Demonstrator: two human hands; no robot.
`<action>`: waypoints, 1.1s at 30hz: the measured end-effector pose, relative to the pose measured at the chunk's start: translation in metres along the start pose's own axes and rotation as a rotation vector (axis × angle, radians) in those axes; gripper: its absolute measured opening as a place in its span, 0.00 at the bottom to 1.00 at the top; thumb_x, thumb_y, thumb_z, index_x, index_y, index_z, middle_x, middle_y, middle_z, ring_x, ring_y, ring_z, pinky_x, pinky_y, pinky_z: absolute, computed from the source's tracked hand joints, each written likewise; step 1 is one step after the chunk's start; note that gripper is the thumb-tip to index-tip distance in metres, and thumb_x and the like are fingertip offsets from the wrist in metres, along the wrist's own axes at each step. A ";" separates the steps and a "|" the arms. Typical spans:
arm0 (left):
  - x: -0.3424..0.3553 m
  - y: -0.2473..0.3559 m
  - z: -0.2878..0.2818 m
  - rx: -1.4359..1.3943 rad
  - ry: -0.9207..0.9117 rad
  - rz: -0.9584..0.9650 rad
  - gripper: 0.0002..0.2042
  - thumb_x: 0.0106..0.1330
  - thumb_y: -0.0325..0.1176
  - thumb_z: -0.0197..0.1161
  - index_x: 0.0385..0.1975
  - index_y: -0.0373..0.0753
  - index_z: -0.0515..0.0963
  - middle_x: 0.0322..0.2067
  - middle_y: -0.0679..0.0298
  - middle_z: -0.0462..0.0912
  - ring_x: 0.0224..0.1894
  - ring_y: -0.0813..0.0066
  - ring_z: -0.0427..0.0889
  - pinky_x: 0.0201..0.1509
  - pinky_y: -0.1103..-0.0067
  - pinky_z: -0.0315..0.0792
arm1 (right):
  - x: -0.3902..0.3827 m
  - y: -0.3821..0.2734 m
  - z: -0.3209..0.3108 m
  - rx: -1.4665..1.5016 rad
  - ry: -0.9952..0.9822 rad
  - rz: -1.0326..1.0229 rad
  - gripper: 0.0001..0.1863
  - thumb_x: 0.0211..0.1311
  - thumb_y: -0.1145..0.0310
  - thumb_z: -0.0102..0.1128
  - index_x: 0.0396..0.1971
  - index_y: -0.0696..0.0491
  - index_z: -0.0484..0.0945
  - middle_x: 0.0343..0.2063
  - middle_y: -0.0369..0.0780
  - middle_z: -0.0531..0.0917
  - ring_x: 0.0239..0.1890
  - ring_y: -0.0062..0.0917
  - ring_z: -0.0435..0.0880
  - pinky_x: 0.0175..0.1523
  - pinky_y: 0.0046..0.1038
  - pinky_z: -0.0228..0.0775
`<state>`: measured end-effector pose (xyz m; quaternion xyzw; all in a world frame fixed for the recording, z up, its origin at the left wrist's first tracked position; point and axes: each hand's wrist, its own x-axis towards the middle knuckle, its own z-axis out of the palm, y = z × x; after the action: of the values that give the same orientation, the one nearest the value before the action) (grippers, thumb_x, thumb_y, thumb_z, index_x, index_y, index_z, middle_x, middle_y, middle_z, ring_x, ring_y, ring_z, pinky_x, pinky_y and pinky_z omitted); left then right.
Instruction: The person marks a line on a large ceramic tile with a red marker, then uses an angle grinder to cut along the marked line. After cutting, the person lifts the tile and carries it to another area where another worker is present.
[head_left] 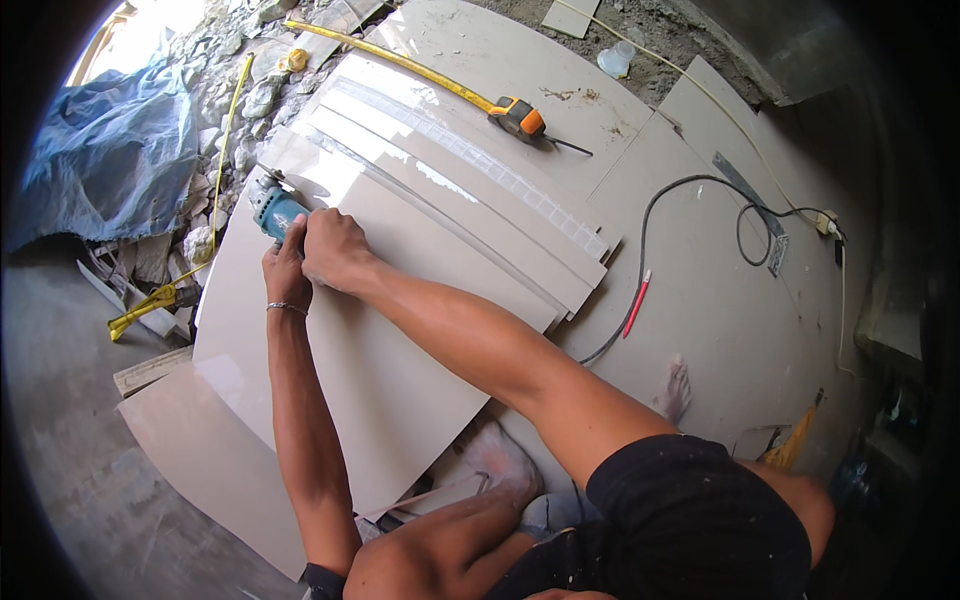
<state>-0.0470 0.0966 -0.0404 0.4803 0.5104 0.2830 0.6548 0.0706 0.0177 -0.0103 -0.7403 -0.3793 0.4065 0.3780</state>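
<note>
view: head cam, single, fisheye
position: above squatting person, close over forearms
facing: steeply down at beige floor tile
near field: knees, arms at lower edge
far field: rubble top-left, edges bend at rim

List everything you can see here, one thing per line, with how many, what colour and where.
angle grinder: one, teal body, at the far left edge of the large tile, under both hands
large tile: one, beige, glossy, flat in front of the person
cut tile strips: several, beige, stacked beyond the large tile
tape measure: one, orange and black case, yellow blade pulled out to the upper left
red pencil: one, right of the strips
black cable: one, looping across the right-hand tiles
blue tarp: one, upper left on rubble
yellow-handled tool: one, on the floor at left
left hand: gripping the grinder body
right hand: pressed beside it on the grinder
</note>
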 end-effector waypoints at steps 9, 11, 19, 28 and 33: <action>-0.007 -0.004 0.002 0.017 -0.013 0.013 0.22 0.74 0.43 0.71 0.48 0.25 0.84 0.43 0.60 0.89 0.42 0.73 0.88 0.45 0.78 0.81 | -0.010 0.002 -0.006 -0.008 -0.025 0.003 0.12 0.63 0.72 0.67 0.43 0.62 0.85 0.47 0.55 0.88 0.54 0.48 0.89 0.59 0.41 0.83; -0.009 -0.003 0.003 0.006 -0.018 0.004 0.21 0.74 0.42 0.72 0.49 0.25 0.83 0.43 0.60 0.89 0.41 0.73 0.87 0.45 0.77 0.81 | -0.012 0.003 -0.007 -0.003 -0.025 0.005 0.12 0.63 0.72 0.67 0.43 0.62 0.85 0.47 0.55 0.88 0.54 0.47 0.89 0.59 0.41 0.83; -0.015 -0.005 0.005 -0.023 -0.006 -0.046 0.19 0.73 0.39 0.72 0.49 0.25 0.81 0.43 0.60 0.88 0.40 0.74 0.87 0.44 0.78 0.81 | -0.017 0.006 -0.006 0.005 -0.013 0.016 0.12 0.63 0.72 0.67 0.44 0.62 0.84 0.48 0.55 0.88 0.54 0.47 0.89 0.59 0.41 0.84; -0.011 -0.001 0.003 -0.007 -0.006 -0.042 0.19 0.74 0.39 0.72 0.47 0.25 0.82 0.42 0.60 0.88 0.40 0.74 0.87 0.45 0.78 0.81 | -0.010 0.004 -0.004 0.016 -0.008 0.011 0.12 0.65 0.71 0.67 0.45 0.62 0.84 0.49 0.55 0.88 0.55 0.47 0.89 0.59 0.41 0.84; -0.010 -0.001 0.004 0.005 -0.012 -0.021 0.18 0.74 0.39 0.71 0.46 0.25 0.83 0.42 0.60 0.89 0.41 0.74 0.87 0.45 0.78 0.81 | -0.010 0.002 -0.005 0.010 -0.017 0.034 0.12 0.65 0.71 0.67 0.44 0.62 0.84 0.48 0.55 0.88 0.55 0.47 0.89 0.59 0.40 0.84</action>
<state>-0.0467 0.0865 -0.0369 0.4782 0.5122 0.2720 0.6596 0.0716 0.0068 -0.0070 -0.7413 -0.3677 0.4210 0.3714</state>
